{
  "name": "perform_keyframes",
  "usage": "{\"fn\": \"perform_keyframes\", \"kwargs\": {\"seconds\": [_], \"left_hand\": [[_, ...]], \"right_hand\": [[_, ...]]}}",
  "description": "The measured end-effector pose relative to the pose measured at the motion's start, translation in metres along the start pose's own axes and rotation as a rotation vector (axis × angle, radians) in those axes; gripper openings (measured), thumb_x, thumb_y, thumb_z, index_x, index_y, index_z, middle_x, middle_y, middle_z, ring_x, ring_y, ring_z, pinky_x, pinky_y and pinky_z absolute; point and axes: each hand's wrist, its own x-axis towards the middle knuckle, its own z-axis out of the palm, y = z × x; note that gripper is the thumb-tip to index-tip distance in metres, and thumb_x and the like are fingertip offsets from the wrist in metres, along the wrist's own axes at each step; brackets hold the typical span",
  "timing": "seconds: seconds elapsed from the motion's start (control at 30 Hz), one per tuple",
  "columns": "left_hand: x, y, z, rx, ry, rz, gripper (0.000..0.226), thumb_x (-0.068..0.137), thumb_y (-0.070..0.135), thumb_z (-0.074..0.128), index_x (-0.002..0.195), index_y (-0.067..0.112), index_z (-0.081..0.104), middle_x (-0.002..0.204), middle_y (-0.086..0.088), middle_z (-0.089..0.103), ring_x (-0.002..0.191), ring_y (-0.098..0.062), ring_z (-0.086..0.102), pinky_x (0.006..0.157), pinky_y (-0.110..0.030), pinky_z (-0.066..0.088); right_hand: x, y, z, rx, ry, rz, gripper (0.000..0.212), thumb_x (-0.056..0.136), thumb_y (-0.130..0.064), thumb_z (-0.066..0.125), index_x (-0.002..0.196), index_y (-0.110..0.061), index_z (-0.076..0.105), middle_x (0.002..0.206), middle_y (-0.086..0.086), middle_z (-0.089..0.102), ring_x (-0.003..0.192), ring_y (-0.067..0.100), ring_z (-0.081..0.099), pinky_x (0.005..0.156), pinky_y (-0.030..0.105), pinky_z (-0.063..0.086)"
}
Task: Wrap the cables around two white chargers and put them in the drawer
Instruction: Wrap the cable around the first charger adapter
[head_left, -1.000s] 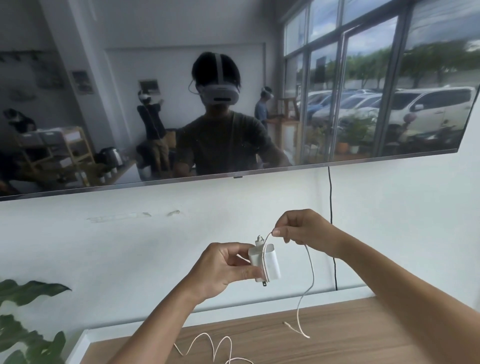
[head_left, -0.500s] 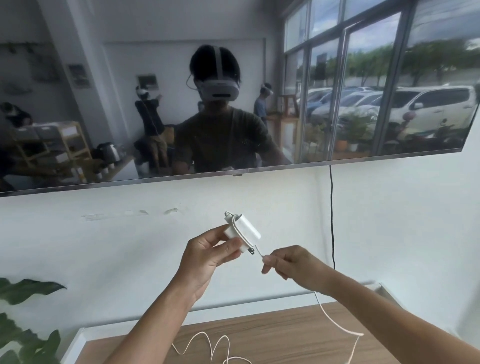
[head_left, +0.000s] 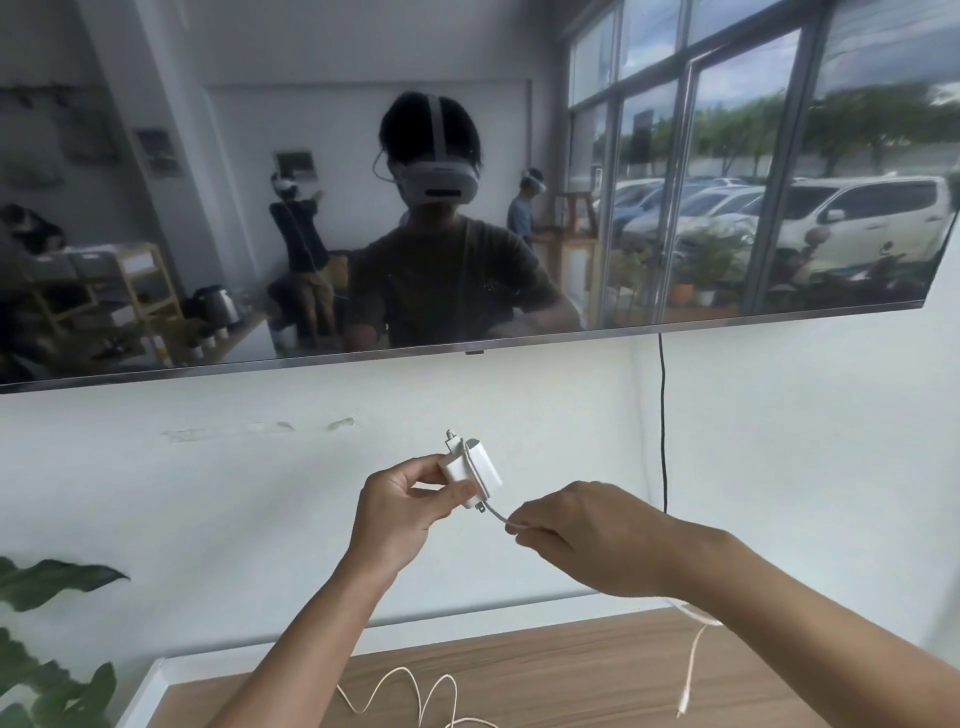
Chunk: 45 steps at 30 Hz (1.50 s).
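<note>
My left hand holds a small white charger in mid-air in front of the wall, with a turn of white cable around its body. My right hand pinches that cable just below and right of the charger, pulled taut between the two. The cable's free end hangs under my right forearm above the cabinet. A second white cable lies in loops on the wooden top; its charger is out of view. No drawer is visible.
A wooden cabinet top with a white edge spans the bottom. A wall-mounted TV hangs above, with a black cord running down the wall. Plant leaves fill the lower left corner.
My right hand swung from above the charger down to its lower right, carrying the cable around the body. My left hand tilted and raised the charger slightly.
</note>
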Motion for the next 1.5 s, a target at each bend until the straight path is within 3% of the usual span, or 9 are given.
{"fn": "perform_keyframes", "kwargs": {"seconds": [0.17, 0.3, 0.4, 0.57, 0.7, 0.87, 1.03, 1.23, 1.5], "left_hand": [[-0.003, 0.005, 0.006, 0.101, -0.043, 0.041, 0.02, 0.075, 0.027, 0.092, 0.089, 0.038, 0.082, 0.088, 0.006, 0.08, 0.07, -0.012, 0.07, 0.086, -0.048, 0.058], [-0.004, 0.01, 0.01, 0.157, -0.11, 0.07, 0.017, 0.074, 0.029, 0.092, 0.088, 0.033, 0.083, 0.083, 0.005, 0.08, 0.069, -0.013, 0.072, 0.078, -0.046, 0.055], [-0.006, 0.012, 0.009, 0.184, -0.178, 0.08, 0.014, 0.075, 0.027, 0.091, 0.086, 0.028, 0.082, 0.082, 0.003, 0.079, 0.071, -0.02, 0.074, 0.075, -0.037, 0.048], [-0.014, 0.014, 0.01, 0.231, -0.387, 0.064, 0.017, 0.079, 0.026, 0.088, 0.096, 0.028, 0.082, 0.09, 0.002, 0.08, 0.074, -0.012, 0.072, 0.078, -0.033, 0.047], [-0.019, 0.02, 0.008, 0.131, -0.521, 0.015, 0.03, 0.077, 0.032, 0.088, 0.106, 0.028, 0.082, 0.093, 0.003, 0.079, 0.081, -0.019, 0.065, 0.086, -0.033, 0.052], [-0.019, 0.025, -0.001, 0.029, -0.611, 0.002, 0.028, 0.083, 0.013, 0.085, 0.11, 0.01, 0.079, 0.095, -0.017, 0.077, 0.087, -0.024, 0.07, 0.092, -0.04, 0.057], [-0.019, 0.022, 0.0, -0.172, -0.572, 0.004, 0.034, 0.083, 0.007, 0.081, 0.117, 0.008, 0.077, 0.1, -0.009, 0.078, 0.088, -0.025, 0.076, 0.083, -0.033, 0.059], [-0.016, 0.02, 0.002, -0.326, -0.412, 0.023, 0.038, 0.078, 0.016, 0.087, 0.114, 0.007, 0.078, 0.113, -0.015, 0.075, 0.105, -0.028, 0.073, 0.088, -0.032, 0.058], [-0.011, 0.006, -0.001, -0.365, -0.103, -0.02, 0.036, 0.071, 0.031, 0.085, 0.103, 0.014, 0.082, 0.105, -0.014, 0.075, 0.098, -0.023, 0.07, 0.089, -0.032, 0.06]], "right_hand": [[0.008, -0.003, -0.011, -0.139, 0.113, -0.045, 0.028, 0.107, -0.035, 0.041, 0.087, -0.022, 0.056, 0.069, -0.004, 0.051, 0.064, 0.026, 0.043, 0.06, 0.036, 0.037], [0.015, 0.004, -0.019, -0.184, 0.184, -0.064, 0.026, 0.106, -0.034, 0.042, 0.101, -0.024, 0.065, 0.088, -0.004, 0.069, 0.072, 0.026, 0.054, 0.065, 0.038, 0.048], [0.02, 0.008, -0.025, -0.174, 0.197, -0.062, 0.026, 0.105, -0.037, 0.044, 0.101, -0.025, 0.067, 0.091, -0.006, 0.071, 0.071, 0.022, 0.053, 0.065, 0.033, 0.042], [0.029, 0.014, -0.043, -0.078, 0.203, -0.017, 0.023, 0.088, -0.051, 0.07, 0.1, -0.031, 0.071, 0.065, -0.014, 0.055, 0.059, 0.003, 0.048, 0.059, 0.023, 0.035], [0.035, 0.026, -0.048, 0.264, 0.168, 0.062, 0.027, 0.074, -0.043, 0.086, 0.083, -0.023, 0.072, 0.059, -0.006, 0.053, 0.055, 0.009, 0.041, 0.054, 0.022, 0.033], [0.039, 0.039, -0.042, 0.665, 0.115, 0.15, 0.026, 0.076, -0.031, 0.088, 0.08, -0.011, 0.072, 0.067, 0.008, 0.064, 0.06, 0.01, 0.049, 0.058, 0.026, 0.039], [0.039, 0.049, -0.021, 0.861, 0.176, 0.219, 0.019, 0.09, -0.03, 0.075, 0.077, -0.016, 0.073, 0.067, 0.004, 0.064, 0.056, 0.015, 0.048, 0.058, 0.027, 0.04], [0.029, 0.039, 0.013, 0.953, 0.156, 0.224, 0.039, 0.101, -0.037, 0.056, 0.066, -0.034, 0.071, 0.064, 0.003, 0.058, 0.056, 0.017, 0.044, 0.058, 0.026, 0.036], [0.016, 0.015, 0.048, 0.682, 0.003, 0.204, 0.03, 0.107, -0.041, 0.043, 0.119, -0.031, 0.068, 0.06, -0.008, 0.055, 0.055, 0.005, 0.043, 0.057, 0.015, 0.038]]}}
